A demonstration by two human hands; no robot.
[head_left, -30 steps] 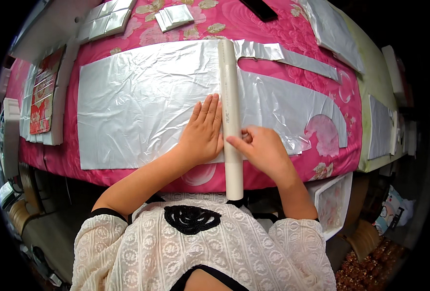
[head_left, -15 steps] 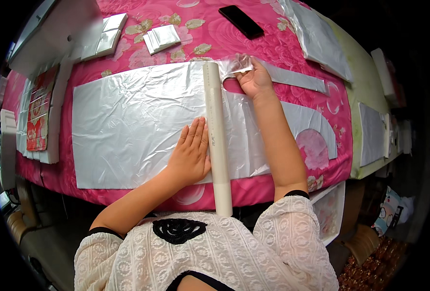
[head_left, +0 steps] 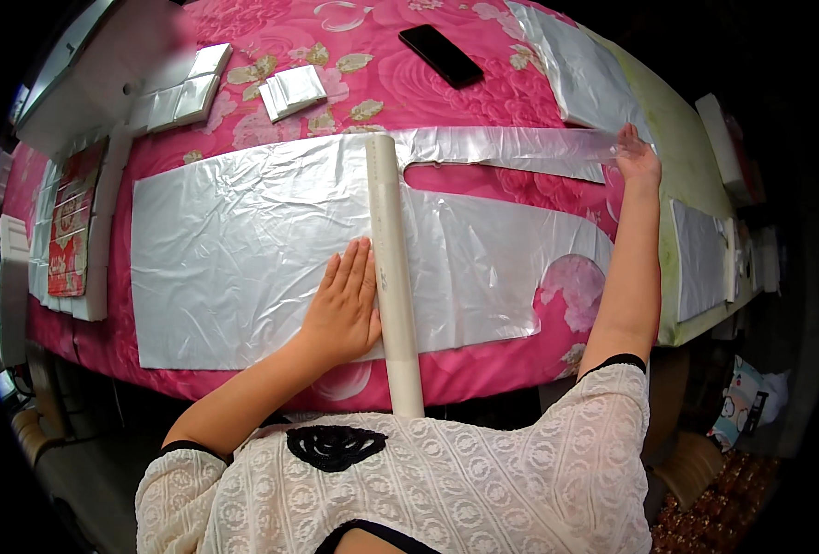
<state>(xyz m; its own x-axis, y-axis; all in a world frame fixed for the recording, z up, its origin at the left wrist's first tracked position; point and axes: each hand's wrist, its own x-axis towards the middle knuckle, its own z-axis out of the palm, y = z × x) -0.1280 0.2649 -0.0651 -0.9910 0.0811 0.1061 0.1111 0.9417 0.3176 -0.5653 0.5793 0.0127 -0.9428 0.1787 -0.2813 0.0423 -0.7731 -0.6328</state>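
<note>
Silver film pinned by left palm, strip held out by right hand

Nearest me: left hand open flat, fingers almost together, pressing the silver sheet, grasping nothing. Pale pipe lies across the sheet just right of that palm; contact unclear. Right hand, farther out and to the right, has its fingers partly closed on the end of a strip; thumb position I can't tell.

Step, as I judge it: spreading the strip straight with the rest anchored. Next move would call for a firm left palm and gentle, even tension; film looks thin enough to crease.

Sheet lies on the pink cloth, under the left palm and out both sides: shiny, wrinkled left of the pipe, smoother right, with a long slot below the strip and a rounded notch below-left of the right hand. Beyond both hands: white packets, black phone.
</note>
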